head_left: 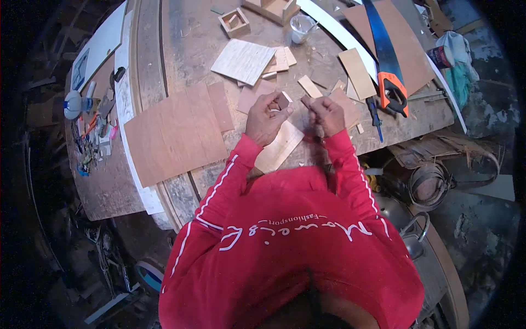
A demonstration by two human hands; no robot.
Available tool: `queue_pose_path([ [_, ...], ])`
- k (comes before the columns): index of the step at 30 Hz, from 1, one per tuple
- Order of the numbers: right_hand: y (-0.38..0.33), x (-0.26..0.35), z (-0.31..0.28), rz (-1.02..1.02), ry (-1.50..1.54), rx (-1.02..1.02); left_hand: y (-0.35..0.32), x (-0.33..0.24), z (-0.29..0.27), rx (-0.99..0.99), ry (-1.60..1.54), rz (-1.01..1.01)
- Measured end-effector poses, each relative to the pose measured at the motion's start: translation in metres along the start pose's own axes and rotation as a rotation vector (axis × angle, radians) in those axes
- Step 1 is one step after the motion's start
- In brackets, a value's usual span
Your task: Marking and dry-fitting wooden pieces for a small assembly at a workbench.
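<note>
Near the front edge of the workbench, my left hand point(264, 122) is closed around a small wooden block point(284, 100), its pale end pointing to the right. Just across from it my right hand point(329, 116) pinches a small brown piece point(306, 102); its kind is too small to make out. A gap separates the two hands. Below them a light wooden board point(280, 147) lies at the bench edge, partly covered by my left hand and sleeve. Pinkish-brown thin boards point(255, 94) and a small wood strip point(310, 86) lie just beyond my hands.
Large plywood sheets point(176, 131) lie to the left. A handsaw point(387, 60) with an orange-black handle and a screwdriver point(375, 118) lie right. Farther back are a pale board point(243, 60), a small wooden box point(234, 23) and a plastic cup point(302, 27) with a stick.
</note>
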State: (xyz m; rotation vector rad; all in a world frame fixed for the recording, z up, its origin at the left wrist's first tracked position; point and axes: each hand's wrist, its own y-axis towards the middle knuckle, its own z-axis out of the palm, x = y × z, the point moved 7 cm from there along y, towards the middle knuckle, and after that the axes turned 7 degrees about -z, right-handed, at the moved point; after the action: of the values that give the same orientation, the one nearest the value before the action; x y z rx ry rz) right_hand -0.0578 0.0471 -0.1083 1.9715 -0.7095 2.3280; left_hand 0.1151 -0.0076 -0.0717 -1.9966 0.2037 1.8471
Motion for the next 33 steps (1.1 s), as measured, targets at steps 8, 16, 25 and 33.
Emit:
queue_pose_path([
  [8,0.105,0.105,-0.033,-0.666,-0.45,-0.218,0.079,-0.05,0.029,-0.074,0.785,0.486],
  [16,0.151,0.147,-0.008,-0.821,-0.996,-0.045,0.137,-0.038,0.062,-0.017,1.161,0.394],
  [25,0.187,0.142,-0.002,-0.618,-0.98,0.032,0.145,-0.039,0.07,-0.063,1.257,0.434],
  [33,0.198,0.136,-0.002,-0.648,-1.013,-0.225,0.145,-0.043,0.068,-0.115,1.26,0.5],
])
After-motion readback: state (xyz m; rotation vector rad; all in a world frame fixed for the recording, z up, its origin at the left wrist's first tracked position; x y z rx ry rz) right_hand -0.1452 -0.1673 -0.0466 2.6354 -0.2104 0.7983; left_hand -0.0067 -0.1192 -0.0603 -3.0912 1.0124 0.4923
